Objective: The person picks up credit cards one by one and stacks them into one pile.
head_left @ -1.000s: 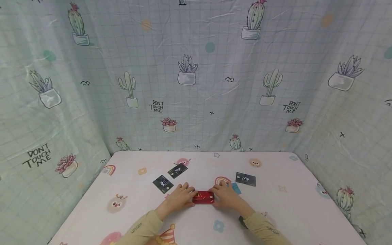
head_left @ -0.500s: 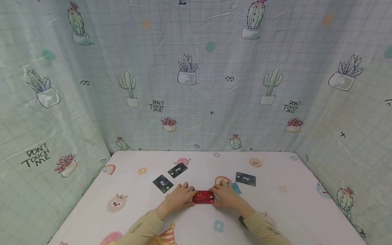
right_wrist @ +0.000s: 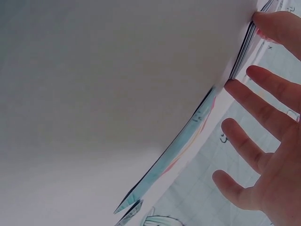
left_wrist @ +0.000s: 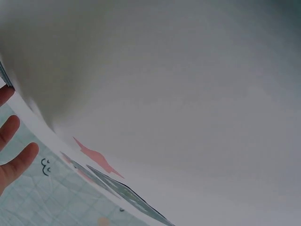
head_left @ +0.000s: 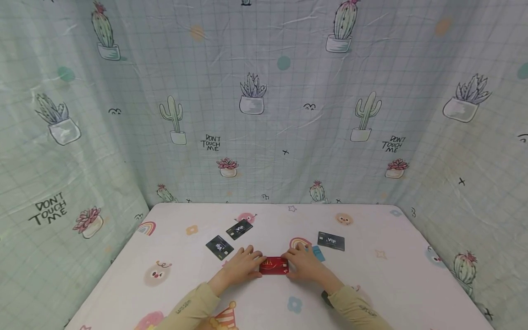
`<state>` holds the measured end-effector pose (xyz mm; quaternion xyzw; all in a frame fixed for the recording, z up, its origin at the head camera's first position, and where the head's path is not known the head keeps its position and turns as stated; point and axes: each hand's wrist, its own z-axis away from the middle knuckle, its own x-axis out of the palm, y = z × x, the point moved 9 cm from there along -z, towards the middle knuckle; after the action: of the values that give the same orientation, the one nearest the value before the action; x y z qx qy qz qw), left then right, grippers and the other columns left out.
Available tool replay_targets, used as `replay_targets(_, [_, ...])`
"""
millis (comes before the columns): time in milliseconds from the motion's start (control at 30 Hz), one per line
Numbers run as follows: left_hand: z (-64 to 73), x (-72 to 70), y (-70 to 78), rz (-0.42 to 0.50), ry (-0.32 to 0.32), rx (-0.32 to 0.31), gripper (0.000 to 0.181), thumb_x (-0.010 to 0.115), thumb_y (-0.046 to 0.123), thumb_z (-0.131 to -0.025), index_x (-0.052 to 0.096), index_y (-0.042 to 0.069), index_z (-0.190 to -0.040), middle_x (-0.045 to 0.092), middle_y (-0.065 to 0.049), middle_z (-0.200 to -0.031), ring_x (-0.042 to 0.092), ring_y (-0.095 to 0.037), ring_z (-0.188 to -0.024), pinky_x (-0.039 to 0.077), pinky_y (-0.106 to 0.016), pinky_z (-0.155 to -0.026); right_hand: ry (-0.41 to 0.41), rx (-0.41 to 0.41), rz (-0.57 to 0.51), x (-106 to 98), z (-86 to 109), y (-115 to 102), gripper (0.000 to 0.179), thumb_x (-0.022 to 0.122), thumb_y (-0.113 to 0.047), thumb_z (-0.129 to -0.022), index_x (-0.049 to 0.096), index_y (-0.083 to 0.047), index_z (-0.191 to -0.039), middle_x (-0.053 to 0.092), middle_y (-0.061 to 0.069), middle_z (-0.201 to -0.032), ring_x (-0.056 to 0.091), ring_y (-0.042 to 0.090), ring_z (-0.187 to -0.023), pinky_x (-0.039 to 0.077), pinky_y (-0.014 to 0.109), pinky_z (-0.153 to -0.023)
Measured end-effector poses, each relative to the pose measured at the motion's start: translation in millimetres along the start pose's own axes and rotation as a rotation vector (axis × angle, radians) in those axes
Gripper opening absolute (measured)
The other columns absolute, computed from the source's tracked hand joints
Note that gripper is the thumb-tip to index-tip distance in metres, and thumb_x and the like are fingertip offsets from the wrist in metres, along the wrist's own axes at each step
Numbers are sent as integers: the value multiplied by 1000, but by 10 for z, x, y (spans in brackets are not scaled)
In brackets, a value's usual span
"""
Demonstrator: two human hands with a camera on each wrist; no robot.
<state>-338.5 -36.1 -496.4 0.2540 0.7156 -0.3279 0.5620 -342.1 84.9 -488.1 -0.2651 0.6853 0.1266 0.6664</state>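
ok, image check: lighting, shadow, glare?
Head: fairly even light, pale glints on the curtain, lettering visible on the red card. Left wrist: dim, tabletop darker toward both upper corners. Right wrist: also dim, darkest upper left.

The pale printed table (head_left: 371,270) bears a red-topped card stack (head_left: 274,266), blue card (head_left: 318,253) and black cards (head_left: 239,229).

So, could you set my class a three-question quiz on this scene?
1. Multiple choice: what colour is the top of the stack between the left hand and the right hand? A) green B) red C) yellow
2. True or false: the blue card lies nearer the right hand than the left hand.
3. Count: how many dark Vip cards lie left of the stack in the head view?

Key: 1 B; 2 true; 3 two.
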Motion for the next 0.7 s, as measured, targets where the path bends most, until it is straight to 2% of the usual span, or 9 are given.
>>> replay_targets(333, [12,-26,7,17,2,-5,48,57,46,-81,53,21,-122,59,4,-112,46,-13,-95,42,-30,-79,-2,-3,-9,19,10,12,48,72,-34,-71,57,-17,-114,58,2,-108,43,26,-104,27,60,-94])
replay_targets(700, [12,-18,16,-2,8,4,50,57,46,-81,51,21,-123,58,5,-111,45,-13,-95,42,-30,-79,-19,12,-16,30,9,35,49,71,-35,-72,56,-18,-116,57,3,-111,41,30,-110,23,62,-98])
